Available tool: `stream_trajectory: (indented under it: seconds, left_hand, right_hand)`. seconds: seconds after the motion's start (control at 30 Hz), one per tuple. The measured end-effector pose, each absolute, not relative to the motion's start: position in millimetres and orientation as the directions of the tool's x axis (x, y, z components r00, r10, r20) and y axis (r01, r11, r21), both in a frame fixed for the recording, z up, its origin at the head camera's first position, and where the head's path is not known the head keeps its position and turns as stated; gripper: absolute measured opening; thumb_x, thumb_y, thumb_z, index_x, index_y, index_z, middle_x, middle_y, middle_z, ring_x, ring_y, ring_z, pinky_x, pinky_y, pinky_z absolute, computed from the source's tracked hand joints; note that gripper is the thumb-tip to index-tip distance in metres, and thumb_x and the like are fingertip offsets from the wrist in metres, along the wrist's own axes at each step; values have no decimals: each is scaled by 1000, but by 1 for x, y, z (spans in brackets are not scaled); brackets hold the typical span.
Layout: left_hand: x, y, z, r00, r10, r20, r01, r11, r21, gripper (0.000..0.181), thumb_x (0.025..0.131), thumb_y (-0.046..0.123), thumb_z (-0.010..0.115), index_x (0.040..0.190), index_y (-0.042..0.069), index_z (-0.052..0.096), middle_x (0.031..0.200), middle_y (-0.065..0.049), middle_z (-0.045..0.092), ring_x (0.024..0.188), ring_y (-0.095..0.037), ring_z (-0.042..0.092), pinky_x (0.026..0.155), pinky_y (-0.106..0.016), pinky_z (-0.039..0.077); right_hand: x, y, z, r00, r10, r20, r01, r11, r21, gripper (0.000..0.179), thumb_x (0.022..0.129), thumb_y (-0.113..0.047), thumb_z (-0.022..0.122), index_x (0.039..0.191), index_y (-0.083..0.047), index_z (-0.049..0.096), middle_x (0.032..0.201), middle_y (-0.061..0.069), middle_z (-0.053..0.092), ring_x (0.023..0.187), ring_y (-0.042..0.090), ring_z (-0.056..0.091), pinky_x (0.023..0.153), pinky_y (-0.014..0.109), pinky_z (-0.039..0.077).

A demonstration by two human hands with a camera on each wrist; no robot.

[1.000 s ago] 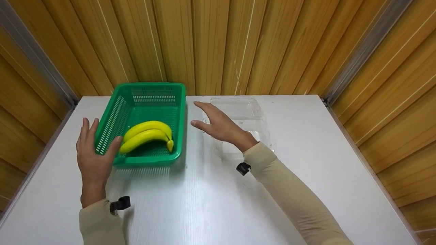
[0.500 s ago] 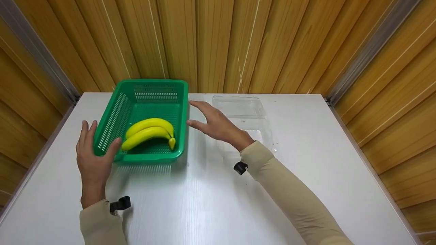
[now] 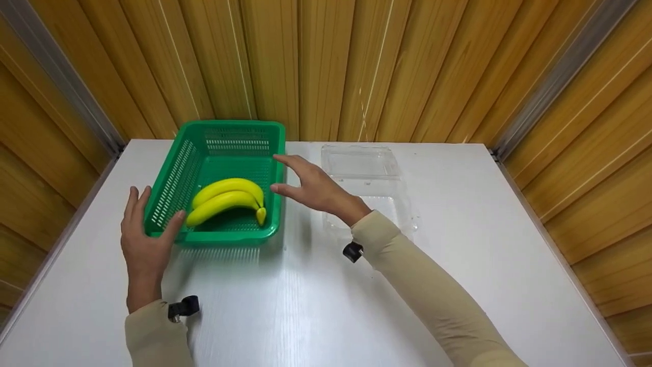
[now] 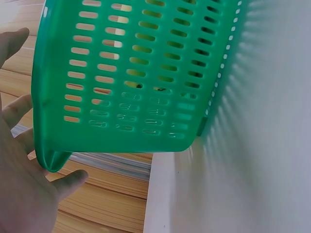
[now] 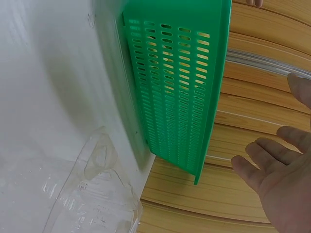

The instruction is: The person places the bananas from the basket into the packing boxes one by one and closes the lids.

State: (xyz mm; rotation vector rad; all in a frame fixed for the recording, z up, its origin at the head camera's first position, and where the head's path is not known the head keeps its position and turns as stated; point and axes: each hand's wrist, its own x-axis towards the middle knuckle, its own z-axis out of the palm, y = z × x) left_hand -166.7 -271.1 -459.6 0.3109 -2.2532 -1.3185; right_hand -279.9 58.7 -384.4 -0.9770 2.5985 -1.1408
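Observation:
In the head view, a bunch of two yellow bananas (image 3: pixel 226 199) lies in the front part of a green plastic basket (image 3: pixel 219 237). My left hand (image 3: pixel 147 247) is at the basket's front left corner, its fingers extended and its thumb apart. In the left wrist view, the hand (image 4: pixel 22 179) is beside the rim; whether it touches cannot be told. Over the basket's right rim reaches my right hand (image 3: pixel 318 186), fingers and thumb spread, holding nothing. The right wrist view has that hand (image 5: pixel 286 179) apart from the basket's side (image 5: pixel 180 92).
A clear plastic clamshell box (image 3: pixel 361 163) lies with its lid open to the right of the basket, partly behind my right forearm. Both stand on a white table (image 3: pixel 458 229). Wood-patterned panels (image 3: pixel 326 71) rise at the back and sides.
My right hand has moved left, from beside the basket to over its right rim. My left hand stays near the front left corner. The bananas remain in place in the basket.

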Motion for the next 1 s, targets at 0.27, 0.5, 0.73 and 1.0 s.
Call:
stream_trajectory:
  seconds: [0.27,0.5,0.73,1.0]
  left_hand:
    - [-168,-272,-467,-840,-428,334,83,506,858,77,97,37,78,165,24,43,175,5,22,160,-24,18,126,-61,16]
    - [-166,-277,-476,-840,-433,328,81,498,864,80,96,36,80,165,19,43,174,0,24,160,-23,21,127,-53,20]
    - [-167,-277,-479,-839,-445,314,71,483,873,78,96,34,80,163,18,44,173,3,28,159,-20,24,126,-50,25]
    - [-167,-281,-487,-822,-446,353,114,479,870,75,94,25,83,160,17,50,168,5,38,155,-17,32,125,-41,28]
  right_hand:
    - [-282,48,-385,-770,-629,105,-503,498,-707,77,104,-48,67,167,-17,34,170,3,35,156,20,32,124,42,32]
    - [-284,40,-387,-753,-651,94,-515,495,-700,76,105,-45,67,167,-16,34,170,4,35,156,20,31,125,41,30]
    - [-287,34,-389,-751,-655,79,-504,493,-709,76,104,-46,67,167,-16,35,170,4,35,156,20,32,124,41,32]
    - [-289,31,-394,-753,-656,52,-486,501,-717,78,103,-47,68,167,-16,35,170,3,36,154,20,35,123,41,34]
